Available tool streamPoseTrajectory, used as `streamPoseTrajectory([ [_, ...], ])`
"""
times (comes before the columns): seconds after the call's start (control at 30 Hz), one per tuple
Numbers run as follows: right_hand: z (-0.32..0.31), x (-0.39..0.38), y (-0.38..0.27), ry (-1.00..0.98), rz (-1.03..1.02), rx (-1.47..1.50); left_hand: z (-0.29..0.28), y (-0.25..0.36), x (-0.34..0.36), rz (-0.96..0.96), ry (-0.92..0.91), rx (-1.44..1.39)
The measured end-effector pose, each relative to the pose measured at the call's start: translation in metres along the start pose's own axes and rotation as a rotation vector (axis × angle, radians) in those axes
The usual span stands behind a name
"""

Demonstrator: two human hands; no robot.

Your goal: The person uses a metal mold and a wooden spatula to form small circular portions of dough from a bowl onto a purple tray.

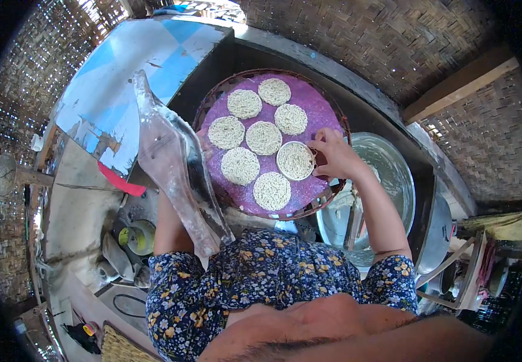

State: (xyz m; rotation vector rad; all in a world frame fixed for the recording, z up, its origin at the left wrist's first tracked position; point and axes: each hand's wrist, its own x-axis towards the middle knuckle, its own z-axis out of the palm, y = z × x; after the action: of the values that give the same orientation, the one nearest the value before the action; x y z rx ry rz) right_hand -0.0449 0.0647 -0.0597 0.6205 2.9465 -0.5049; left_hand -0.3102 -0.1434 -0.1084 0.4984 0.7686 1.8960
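My right hand grips a thin round ring mould at its right side, thumb and fingers closed on it. The ring stands around a disc of pale noodle strands on a round woven tray lined with purple mesh. Several more flat noodle discs lie across the tray, apart from one another. My left forearm reaches up under a long wooden lever press, dusted white. The press hides most of my left hand at the tray's left edge, so its grip does not show.
Right of the tray stands a wide metal basin with pale dough-like residue and a wooden-handled tool in it. A blue-and-white checked board covers the upper left. Woven bamboo walls surround the space. A green canister sits low on the left.
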Motion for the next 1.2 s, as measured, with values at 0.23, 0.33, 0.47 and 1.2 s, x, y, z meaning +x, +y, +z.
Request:
streamPoseTrajectory([
  [0.23, 0.006, -0.011, 0.01, 0.116, -0.019, 0.003, -0.005, -0.005, -0.005, -0.005, 0.015, -0.054],
  [0.33, 0.007, -0.013, 0.01, 0.153, -0.042, 0.025, -0.006, -0.003, -0.009, 0.0, 0.023, -0.066],
  [0.47, 0.004, -0.016, 0.005, 0.238, -0.084, 0.233, -0.008, -0.006, -0.01, -0.006, 0.017, -0.078],
  [1.2, 0.032, -0.023, 0.003, 0.396, 0.075, 0.134, -0.005, -0.01, -0.015, -0.039, 0.005, -0.118],
])
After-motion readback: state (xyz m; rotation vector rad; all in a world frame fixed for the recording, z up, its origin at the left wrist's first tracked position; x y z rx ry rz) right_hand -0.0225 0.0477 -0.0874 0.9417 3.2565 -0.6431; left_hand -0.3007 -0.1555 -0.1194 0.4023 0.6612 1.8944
